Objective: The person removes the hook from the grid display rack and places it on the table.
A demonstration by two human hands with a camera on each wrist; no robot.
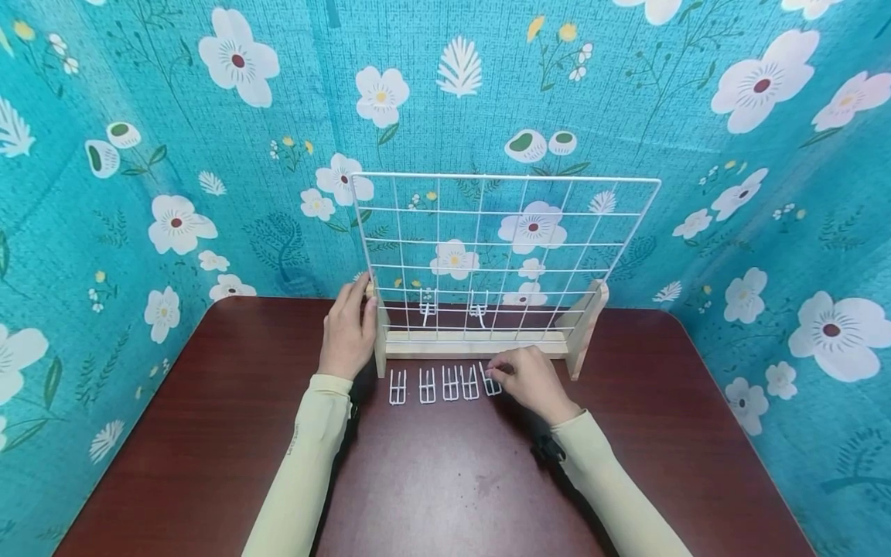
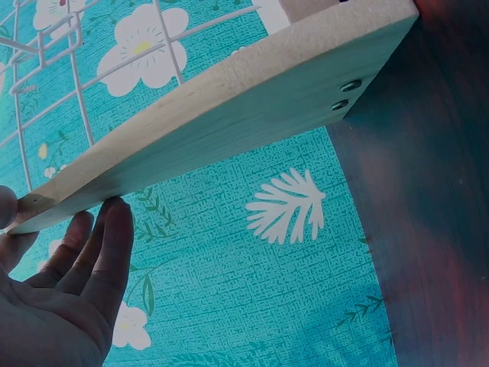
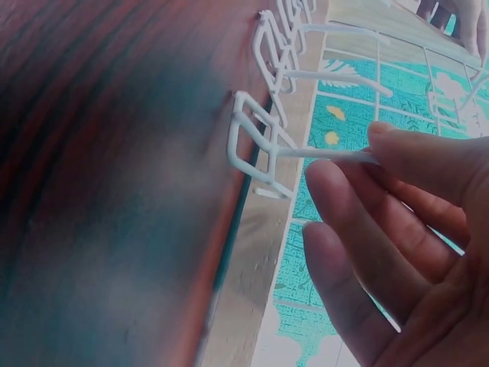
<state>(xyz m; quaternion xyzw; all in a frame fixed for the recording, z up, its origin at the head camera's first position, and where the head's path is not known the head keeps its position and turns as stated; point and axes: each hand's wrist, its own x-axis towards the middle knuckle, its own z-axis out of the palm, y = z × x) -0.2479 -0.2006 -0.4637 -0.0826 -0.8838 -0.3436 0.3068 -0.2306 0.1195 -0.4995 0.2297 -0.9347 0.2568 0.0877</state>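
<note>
Ideally, the right hand's grip [image 1: 530, 381], pinching the rightmost hook [image 3: 286, 152] (lower centre, head view), should lift it squarely while the left hand's grip [image 1: 347, 333] clasps the wooden upright [image 1: 380, 348].

This is a curtained nook, with blue floral cloth [image 1: 425, 139] around a dark-red table [image 1: 438, 456].

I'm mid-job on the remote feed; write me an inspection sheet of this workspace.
Surface: dark reddish-brown tabletop.
Job's things: white wire grid in a wooden stand; two mounted hooks on its lower part; five loose hooks in a row in front.
Clutter: nothing seen beyond small specks.
Left hand: grips the top of the left upright.
Right hand: pinches the rightmost loose hook.
Cables: nothing seen.
Surroundings: turquoise floral fabric behind and beside the table.
</note>
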